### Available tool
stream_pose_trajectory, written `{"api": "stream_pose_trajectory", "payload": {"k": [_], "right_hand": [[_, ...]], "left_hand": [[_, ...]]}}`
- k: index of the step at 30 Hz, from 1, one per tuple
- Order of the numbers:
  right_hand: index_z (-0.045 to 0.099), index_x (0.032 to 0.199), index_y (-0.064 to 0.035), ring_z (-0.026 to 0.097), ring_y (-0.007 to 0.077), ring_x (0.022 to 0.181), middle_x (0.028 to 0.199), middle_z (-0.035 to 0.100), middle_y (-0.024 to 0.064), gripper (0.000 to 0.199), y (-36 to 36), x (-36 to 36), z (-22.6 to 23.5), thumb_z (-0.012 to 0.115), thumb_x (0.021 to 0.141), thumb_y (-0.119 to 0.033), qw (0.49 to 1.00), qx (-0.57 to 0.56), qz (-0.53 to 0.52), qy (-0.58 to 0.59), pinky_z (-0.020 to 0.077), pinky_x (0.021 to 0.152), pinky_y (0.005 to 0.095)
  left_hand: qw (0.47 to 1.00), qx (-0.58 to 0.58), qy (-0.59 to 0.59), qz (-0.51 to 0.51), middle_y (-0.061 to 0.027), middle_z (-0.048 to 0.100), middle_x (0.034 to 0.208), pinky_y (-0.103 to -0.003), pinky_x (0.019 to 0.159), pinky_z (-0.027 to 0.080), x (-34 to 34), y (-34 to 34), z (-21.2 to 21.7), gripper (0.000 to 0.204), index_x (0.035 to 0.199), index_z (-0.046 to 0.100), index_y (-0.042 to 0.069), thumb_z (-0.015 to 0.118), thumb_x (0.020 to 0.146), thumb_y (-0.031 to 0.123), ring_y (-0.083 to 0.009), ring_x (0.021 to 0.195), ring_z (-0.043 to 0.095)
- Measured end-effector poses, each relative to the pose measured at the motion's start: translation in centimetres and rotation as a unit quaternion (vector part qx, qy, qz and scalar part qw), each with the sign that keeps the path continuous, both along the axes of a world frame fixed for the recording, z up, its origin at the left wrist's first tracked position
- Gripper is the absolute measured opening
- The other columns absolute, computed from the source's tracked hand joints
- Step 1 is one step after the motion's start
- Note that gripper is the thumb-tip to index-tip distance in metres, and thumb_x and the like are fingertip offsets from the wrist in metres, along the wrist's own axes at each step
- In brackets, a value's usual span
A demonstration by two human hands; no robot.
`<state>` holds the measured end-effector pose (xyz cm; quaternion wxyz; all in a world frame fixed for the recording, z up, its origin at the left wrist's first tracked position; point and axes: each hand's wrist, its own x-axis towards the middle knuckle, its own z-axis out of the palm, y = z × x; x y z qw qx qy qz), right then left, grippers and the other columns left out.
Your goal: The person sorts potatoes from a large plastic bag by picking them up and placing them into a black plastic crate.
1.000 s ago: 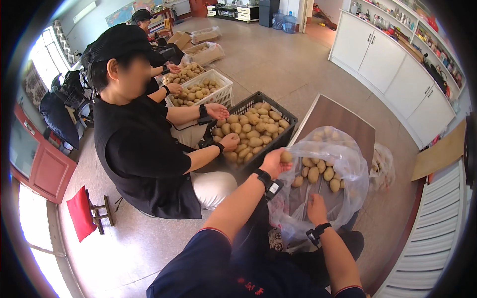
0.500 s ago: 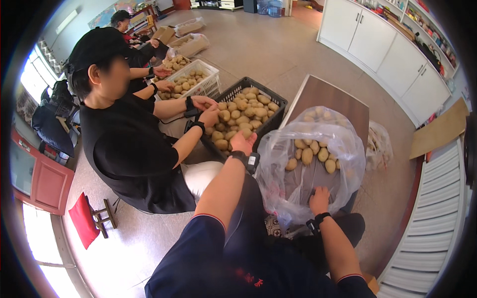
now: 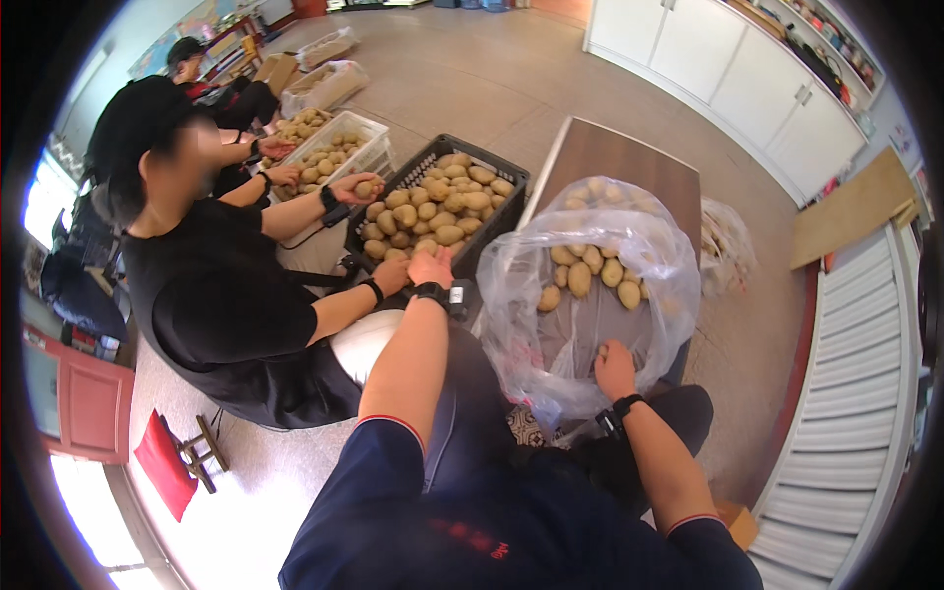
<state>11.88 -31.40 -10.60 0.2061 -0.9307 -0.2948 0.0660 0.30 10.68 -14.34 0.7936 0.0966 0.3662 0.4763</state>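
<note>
My left hand is at the near edge of a black plastic crate heaped with potatoes. Its fingers close round a potato there, partly hidden. Beside it a co-worker's hand touches the same edge, while that person's other hand holds up a potato. My right hand rests inside the mouth of a clear plastic bag, fingers slightly bent and apart, nothing visible in them. Deeper in the bag lie several potatoes.
The bag lies on a brown-topped low table. Left of the black crate stands a white crate of potatoes, with other people's hands over it. A red-seated folding stool is at the left, a white radiator at the right.
The view has shifted a little. My left hand stays at the crate's near side, now beside the co-worker's hand. The co-worker's hands have parted, one raising a potato. My right hand stays in the bag.
</note>
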Motion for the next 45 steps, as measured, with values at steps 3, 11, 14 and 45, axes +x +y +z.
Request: {"api": "stream_pose_trajectory", "payload": {"k": [3, 11, 14, 45], "right_hand": [[0.058, 0.111, 0.0002, 0.06, 0.0425, 0.099, 0.104, 0.064, 0.0244, 0.031, 3.3, -1.5, 0.4, 0.062, 0.083, -0.014, 0.994, 0.093, 0.037, 0.031, 0.0478, 0.087, 0.0468], [0.06, 0.112, -0.001, 0.06, 0.0417, 0.103, 0.106, 0.064, 0.0238, 0.032, 4.8, -2.0, 1.5, 0.059, 0.083, -0.012, 0.985, 0.139, 0.057, 0.083, 0.0484, 0.089, 0.0441], [0.061, 0.111, -0.001, 0.059, 0.0415, 0.105, 0.107, 0.064, 0.0243, 0.03, 6.0, -2.5, 2.3, 0.058, 0.084, -0.012, 0.975, 0.17, 0.059, 0.13, 0.0474, 0.091, 0.0437], [0.059, 0.118, -0.0019, 0.067, 0.0267, 0.09, 0.1, 0.069, 0.0159, 0.032, 12.4, -4.8, 6.0, 0.058, 0.092, -0.02, 0.924, 0.222, 0.137, 0.28, 0.0515, 0.078, 0.0383]], "left_hand": [[0.899, 0.286, 0.316, -0.094, -0.0133, 0.06, 0.119, -0.042, 0.088, 0.055, -6.6, 4.2, -0.5, 0.036, 0.128, 0.054, -0.002, 0.052, 0.097, 0.016, -0.0316, 0.119, 0.058], [0.999, -0.032, 0.005, 0.005, -0.017, 0.041, 0.141, -0.049, 0.095, 0.052, -5.3, 1.3, 8.2, 0.049, 0.142, 0.029, -0.003, 0.043, 0.101, 0.019, -0.0406, 0.117, 0.053], [0.988, 0.055, 0.057, -0.134, -0.0158, 0.051, 0.121, -0.045, 0.082, 0.057, -5.5, -0.7, 10.9, 0.041, 0.13, 0.04, -0.004, 0.048, 0.1, 0.022, -0.0342, 0.1, 0.061], [0.886, 0.126, 0.063, -0.442, -0.0106, 0.066, 0.092, -0.035, 0.062, 0.052, -2.4, -6.6, 13.6, 0.023, 0.102, 0.061, 0.006, 0.054, 0.097, 0.027, -0.0207, 0.069, 0.061]]}}
